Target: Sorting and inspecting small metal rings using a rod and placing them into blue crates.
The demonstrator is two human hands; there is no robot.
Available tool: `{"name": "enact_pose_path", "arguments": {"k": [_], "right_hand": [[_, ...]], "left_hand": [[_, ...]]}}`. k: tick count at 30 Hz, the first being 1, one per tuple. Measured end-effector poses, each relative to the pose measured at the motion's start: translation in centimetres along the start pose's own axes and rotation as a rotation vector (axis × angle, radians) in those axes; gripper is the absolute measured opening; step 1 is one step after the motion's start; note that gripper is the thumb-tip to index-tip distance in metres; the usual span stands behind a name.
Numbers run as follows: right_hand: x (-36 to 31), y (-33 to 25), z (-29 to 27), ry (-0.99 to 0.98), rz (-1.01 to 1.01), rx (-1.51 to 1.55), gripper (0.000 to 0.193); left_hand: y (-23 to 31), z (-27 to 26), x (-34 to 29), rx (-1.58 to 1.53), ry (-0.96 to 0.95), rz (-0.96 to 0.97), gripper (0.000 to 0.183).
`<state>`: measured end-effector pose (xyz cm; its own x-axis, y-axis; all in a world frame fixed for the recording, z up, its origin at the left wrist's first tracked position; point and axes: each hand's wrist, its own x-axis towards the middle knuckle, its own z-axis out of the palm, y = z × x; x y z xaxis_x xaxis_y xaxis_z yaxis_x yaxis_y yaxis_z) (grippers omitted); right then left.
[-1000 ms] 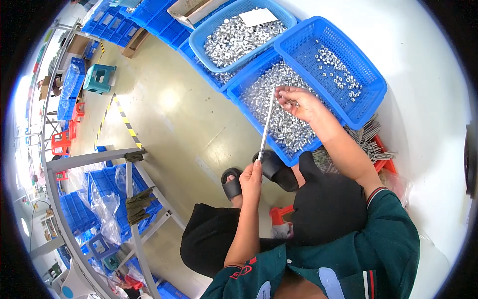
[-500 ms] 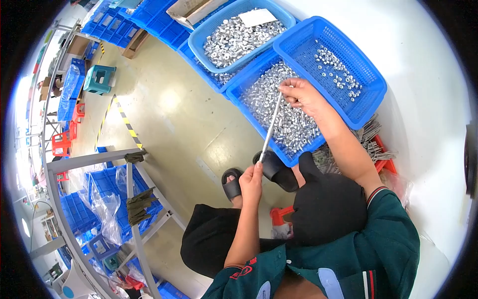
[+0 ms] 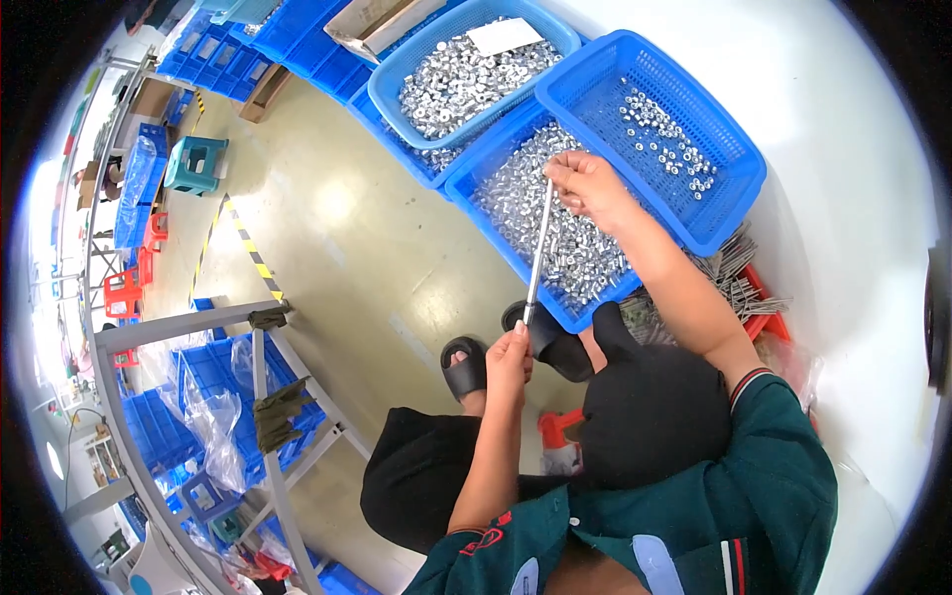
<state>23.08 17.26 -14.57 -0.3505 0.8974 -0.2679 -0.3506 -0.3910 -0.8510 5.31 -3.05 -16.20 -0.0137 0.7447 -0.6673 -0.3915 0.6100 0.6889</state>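
Note:
A thin silvery metal rod [image 3: 539,248] slants between my two hands above a blue bin [image 3: 496,230] of small cylindrical metal parts [image 3: 585,260]. My left hand [image 3: 509,359] pinches its lower end, close to the bin's near corner. At the upper end, the fingertips of my right hand [image 3: 585,183] close round it; whether a small part is also between them cannot be made out. Beside the right hand, a blue perforated basket [image 3: 595,124] rests partly over the bin, with a scatter of small shiny nut-like pieces [image 3: 666,139] on its floor.
A lighter blue basket [image 3: 385,104] of metal pieces, topped by a white card [image 3: 504,37], stands beyond the bin. Bundled metal rods [image 3: 734,273] lie in a red container at right. A grey metal frame [image 3: 188,322] stands left, with blue crates [image 3: 159,426] behind.
My left hand has shifted slightly right, and my right hand slightly left. The rod stands a little steeper in the view, still held at both ends. The whole view has shifted slightly.

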Motion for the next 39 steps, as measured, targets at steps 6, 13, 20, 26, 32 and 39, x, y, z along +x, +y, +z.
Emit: {"name": "enact_pose_path", "arguments": {"k": [6,13,20,26,32,39], "right_hand": [[0.4,-0.1,1.3,0.057,0.016,-0.073,0.015],[0.5,-0.4,1.3,-0.152,0.053,0.265,0.021],[3.5,-2.1,2.3,-0.020,-0.027,0.104,0.019],[4.3,-1.2,3.6,-0.120,0.122,0.004,0.020],[5.4,-3.3,1.1,-0.170,0.277,-0.139,0.020],[4.2,-13.9,5.9,-0.161,0.331,0.007,0.022]], "left_hand": [[-1.0,0.2,0.5,0.608,0.441,0.503,0.037],[1.2,-0.2,-0.1,-0.020,-0.154,-0.116,0.042],[3.0,0.8,1.4,0.158,0.098,0.176,0.035],[6.3,2.1,5.6,0.374,0.155,0.478,0.028],[9.6,3.2,8.2,0.265,-0.010,0.279,0.027],[18.2,2.8,3.4,0.296,0.100,0.435,0.030]]}}
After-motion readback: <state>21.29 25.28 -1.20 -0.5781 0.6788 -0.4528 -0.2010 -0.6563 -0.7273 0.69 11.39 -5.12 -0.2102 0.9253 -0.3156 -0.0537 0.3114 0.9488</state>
